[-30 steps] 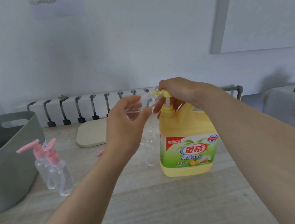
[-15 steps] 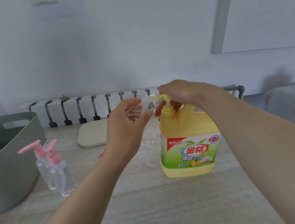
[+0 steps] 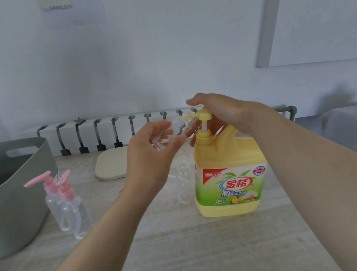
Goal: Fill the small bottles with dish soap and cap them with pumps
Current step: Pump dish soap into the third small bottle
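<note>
A large yellow dish soap jug [image 3: 229,174] stands on the table right of centre. My right hand [image 3: 225,112] lies over its yellow pump head [image 3: 203,114], fingers curled down behind the stem. My left hand [image 3: 149,159] grips a small clear bottle [image 3: 165,139], tilted so its neck meets the pump's nozzle. Another uncapped clear bottle [image 3: 183,182] stands just left of the jug. Two clear bottles capped with pink pumps [image 3: 56,200] [image 3: 76,211] stand at the left. Behind my left wrist a pink piece [image 3: 122,189] peeks out.
A grey plastic basket [image 3: 17,190] fills the left edge of the pale wooden table [image 3: 181,242]. A beige board [image 3: 111,166] lies at the back near the white radiator [image 3: 109,132] and wall. A covered surface sits at the far right.
My right hand has lifted slightly, so more of the yellow pump head shows. The left hand keeps the small bottle at the nozzle.
</note>
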A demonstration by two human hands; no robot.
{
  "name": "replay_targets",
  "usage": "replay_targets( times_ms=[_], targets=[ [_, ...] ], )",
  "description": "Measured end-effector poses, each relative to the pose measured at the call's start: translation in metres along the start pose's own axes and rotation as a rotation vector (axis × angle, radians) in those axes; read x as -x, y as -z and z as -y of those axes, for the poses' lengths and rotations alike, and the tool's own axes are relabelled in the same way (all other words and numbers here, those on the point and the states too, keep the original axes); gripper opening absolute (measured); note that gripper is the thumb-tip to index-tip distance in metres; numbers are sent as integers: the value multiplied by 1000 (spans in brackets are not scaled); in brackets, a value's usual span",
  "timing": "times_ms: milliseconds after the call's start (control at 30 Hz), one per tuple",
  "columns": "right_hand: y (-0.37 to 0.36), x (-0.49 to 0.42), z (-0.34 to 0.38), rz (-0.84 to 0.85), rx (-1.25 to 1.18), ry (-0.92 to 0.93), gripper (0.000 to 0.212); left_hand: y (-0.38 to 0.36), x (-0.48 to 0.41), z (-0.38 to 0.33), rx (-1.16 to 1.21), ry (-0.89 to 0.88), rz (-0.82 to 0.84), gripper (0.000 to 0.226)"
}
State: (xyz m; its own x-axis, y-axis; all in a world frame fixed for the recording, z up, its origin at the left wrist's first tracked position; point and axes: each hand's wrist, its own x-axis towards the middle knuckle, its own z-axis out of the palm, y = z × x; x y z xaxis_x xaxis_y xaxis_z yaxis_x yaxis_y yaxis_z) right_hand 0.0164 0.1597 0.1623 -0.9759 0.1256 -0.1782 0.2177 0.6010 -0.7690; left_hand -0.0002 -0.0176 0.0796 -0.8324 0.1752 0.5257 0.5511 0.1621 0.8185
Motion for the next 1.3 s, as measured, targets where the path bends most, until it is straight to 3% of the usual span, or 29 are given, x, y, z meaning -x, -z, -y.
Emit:
replay_targets(
  times_ms=[233,433,967,1300],
  targets=[
    [-1,-3,-1,-18,11,16,84,-1,-2,-2,12,-21,-18,33],
    [-6,1,3,-86,51,59,52,-1,-2,-2,17,-24,-7,32],
    [-8,-1,7,-28,141,13,41,-1,-1,5,-2,-13,2,33],
    [-3,3,1,-38,68,53,59,-1,0,2,18,29,9,37]
  ],
)
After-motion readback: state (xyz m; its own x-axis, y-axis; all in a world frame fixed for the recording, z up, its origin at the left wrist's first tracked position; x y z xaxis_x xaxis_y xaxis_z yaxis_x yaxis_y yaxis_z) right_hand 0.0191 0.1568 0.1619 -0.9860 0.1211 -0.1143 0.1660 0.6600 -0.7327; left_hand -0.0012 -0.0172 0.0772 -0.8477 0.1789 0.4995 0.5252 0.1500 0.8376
